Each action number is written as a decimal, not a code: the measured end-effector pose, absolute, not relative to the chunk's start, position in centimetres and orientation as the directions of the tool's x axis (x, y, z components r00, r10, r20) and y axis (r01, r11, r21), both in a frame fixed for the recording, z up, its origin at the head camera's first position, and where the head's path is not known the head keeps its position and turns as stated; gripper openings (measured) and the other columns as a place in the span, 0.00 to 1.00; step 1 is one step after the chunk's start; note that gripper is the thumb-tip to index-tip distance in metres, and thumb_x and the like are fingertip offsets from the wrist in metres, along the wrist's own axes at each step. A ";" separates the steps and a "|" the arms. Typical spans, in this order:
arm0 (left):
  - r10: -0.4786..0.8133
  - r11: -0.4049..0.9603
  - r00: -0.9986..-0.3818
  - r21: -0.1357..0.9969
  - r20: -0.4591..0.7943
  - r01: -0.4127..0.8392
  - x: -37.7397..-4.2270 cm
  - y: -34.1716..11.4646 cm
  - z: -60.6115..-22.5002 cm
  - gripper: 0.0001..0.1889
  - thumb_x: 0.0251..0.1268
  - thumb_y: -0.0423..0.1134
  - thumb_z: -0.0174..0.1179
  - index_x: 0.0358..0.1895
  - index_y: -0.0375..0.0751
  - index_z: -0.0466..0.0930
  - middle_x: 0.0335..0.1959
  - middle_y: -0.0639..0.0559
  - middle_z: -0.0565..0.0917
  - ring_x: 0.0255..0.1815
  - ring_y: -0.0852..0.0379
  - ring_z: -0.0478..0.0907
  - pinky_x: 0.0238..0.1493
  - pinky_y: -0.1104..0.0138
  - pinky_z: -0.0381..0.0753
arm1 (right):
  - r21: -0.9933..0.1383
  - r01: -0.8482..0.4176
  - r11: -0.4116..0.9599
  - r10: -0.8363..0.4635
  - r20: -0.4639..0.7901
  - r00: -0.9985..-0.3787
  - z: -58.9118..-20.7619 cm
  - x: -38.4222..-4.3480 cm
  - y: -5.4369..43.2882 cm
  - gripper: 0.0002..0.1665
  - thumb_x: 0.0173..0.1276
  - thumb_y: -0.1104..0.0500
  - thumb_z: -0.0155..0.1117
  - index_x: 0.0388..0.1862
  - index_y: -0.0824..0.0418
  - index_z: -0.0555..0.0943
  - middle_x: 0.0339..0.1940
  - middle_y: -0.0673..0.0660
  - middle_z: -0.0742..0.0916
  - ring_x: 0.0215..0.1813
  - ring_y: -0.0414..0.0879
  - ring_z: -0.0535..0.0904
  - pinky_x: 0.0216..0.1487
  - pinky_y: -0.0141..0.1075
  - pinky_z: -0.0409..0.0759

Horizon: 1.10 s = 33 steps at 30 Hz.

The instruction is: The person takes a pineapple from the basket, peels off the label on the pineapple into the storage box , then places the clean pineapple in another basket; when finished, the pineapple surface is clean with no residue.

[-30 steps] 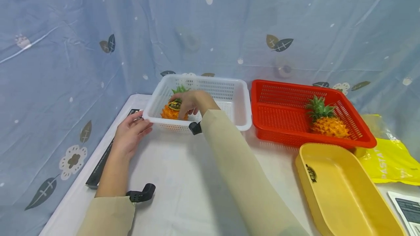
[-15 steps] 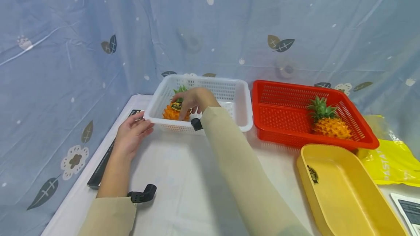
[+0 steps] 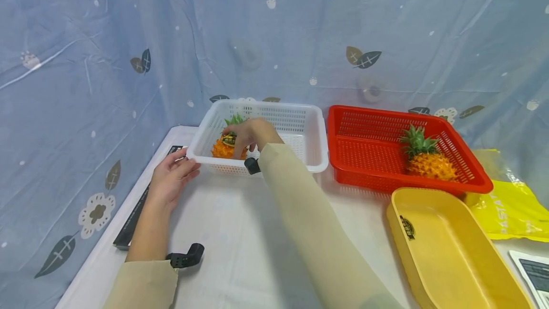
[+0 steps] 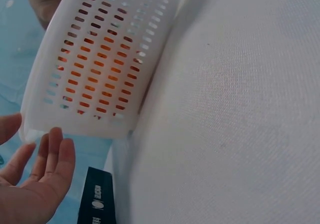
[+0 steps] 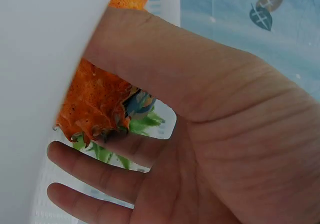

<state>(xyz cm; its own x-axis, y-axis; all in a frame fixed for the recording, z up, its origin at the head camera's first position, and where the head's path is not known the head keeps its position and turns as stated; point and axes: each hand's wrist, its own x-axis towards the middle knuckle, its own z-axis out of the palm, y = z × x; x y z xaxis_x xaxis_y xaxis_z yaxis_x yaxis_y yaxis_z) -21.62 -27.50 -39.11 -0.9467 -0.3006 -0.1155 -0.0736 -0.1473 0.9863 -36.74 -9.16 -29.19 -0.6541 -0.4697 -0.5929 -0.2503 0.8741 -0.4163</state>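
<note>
A small orange pineapple [image 3: 223,149] with a green crown and a dark label lies at the left end of the white plastic basket [image 3: 300,168]. My right hand [image 3: 246,136] reaches into the basket and grips the pineapple, thumb on the near side. In the right wrist view its thumb crosses the spiky fruit [image 5: 92,96]; two fingers stretch out beside it, and the basket wall [image 5: 45,58] hides part of the fruit. My left hand [image 3: 169,175] touches the basket's near left corner with fairly straight fingers [image 4: 62,159]. Orange fruit shows through the basket's slots in the left wrist view.
To the right stands a red basket [image 3: 364,179] with another pineapple [image 3: 431,166] in it. A yellow tray [image 3: 454,247] sits in front, beside a yellow bag [image 3: 506,211] and a printed sheet [image 3: 533,271]. A long black box [image 3: 133,223] lies under the left forearm; a patterned curtain [image 3: 279,37] hangs behind.
The view shifts slightly. Both hands keep their places, the right on the pineapple and the left at the basket corner; nothing else has visibly moved.
</note>
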 end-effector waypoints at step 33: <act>-0.302 -0.132 -0.948 0.989 -0.101 -0.063 -21.4 -27.5 -38.9 0.30 0.75 0.35 0.63 0.76 0.41 0.65 0.47 0.63 0.82 0.49 0.63 0.84 0.54 0.73 0.86 | -0.418 -0.330 0.846 -0.515 -0.482 -0.709 -30.3 -36.3 -9.7 0.50 0.59 0.47 0.80 0.76 0.40 0.63 0.69 0.51 0.73 0.59 0.55 0.77 0.66 0.48 0.81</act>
<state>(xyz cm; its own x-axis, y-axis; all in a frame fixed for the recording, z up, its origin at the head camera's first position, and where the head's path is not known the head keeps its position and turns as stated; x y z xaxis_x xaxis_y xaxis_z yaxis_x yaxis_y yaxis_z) -21.43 -27.54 -38.91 -0.9480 -0.3018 -0.1011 -0.0635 -0.1320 0.9892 -36.33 -9.69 -30.29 -0.7092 -0.5147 -0.4817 -0.3303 0.8463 -0.4180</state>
